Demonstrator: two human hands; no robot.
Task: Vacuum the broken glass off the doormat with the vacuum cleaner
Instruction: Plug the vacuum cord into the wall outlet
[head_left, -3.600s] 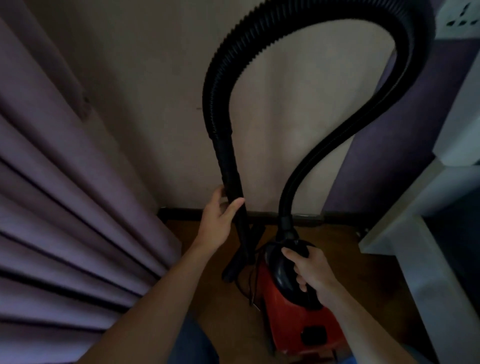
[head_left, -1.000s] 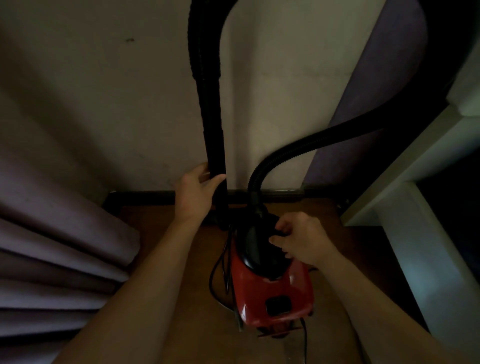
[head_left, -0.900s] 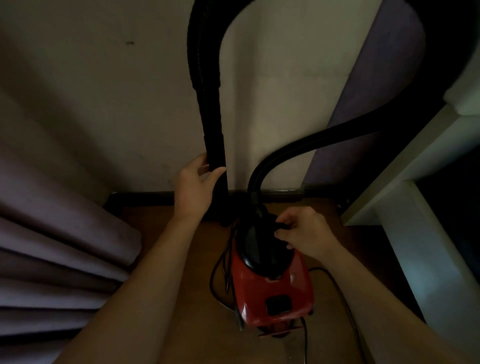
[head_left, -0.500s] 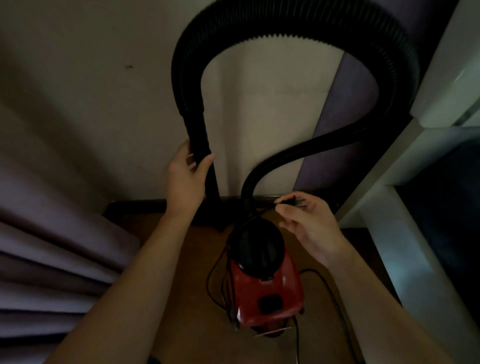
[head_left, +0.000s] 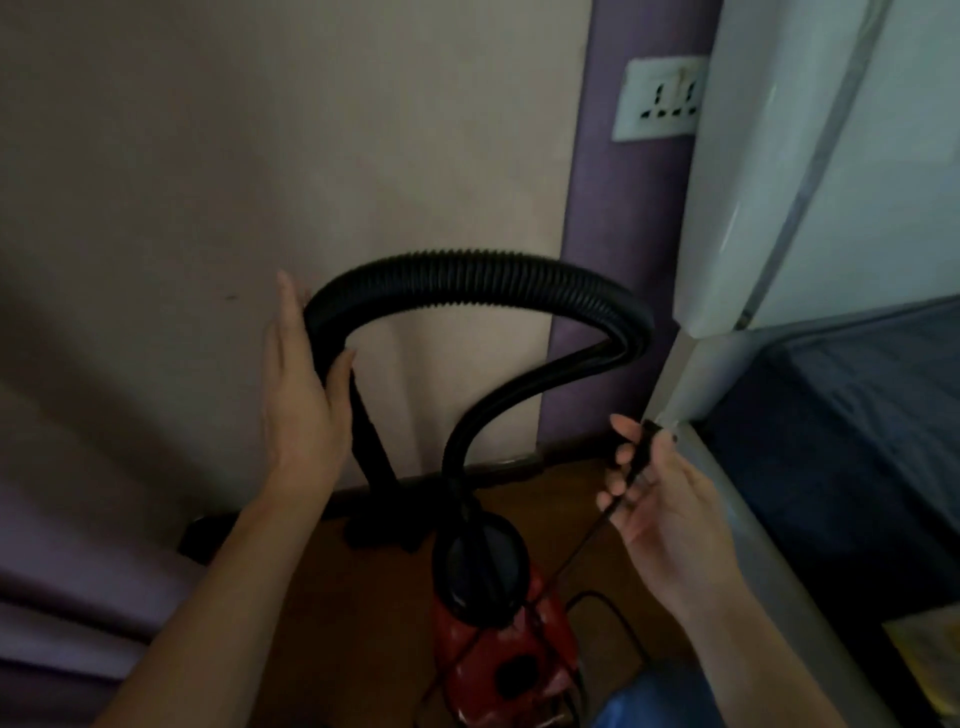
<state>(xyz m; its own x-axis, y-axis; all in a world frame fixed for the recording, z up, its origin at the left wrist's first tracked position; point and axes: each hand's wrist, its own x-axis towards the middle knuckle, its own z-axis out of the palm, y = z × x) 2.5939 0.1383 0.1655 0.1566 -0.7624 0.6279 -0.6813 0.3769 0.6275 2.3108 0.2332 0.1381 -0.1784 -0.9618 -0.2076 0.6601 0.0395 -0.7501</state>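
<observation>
While your left hand (head_left: 301, 395) grips the hose (head_left: 478, 275) at its bend, your right hand (head_left: 660, 499) pinches what looks like the plug (head_left: 645, 441); the vacuum cleaner (head_left: 498, 629) sits on the floor (head_left: 363, 623) between your arms.

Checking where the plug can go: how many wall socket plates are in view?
1. A white socket plate on the purple wall strip, upper right, its right edge hidden by the white appliance. More may sit behind that.
</observation>
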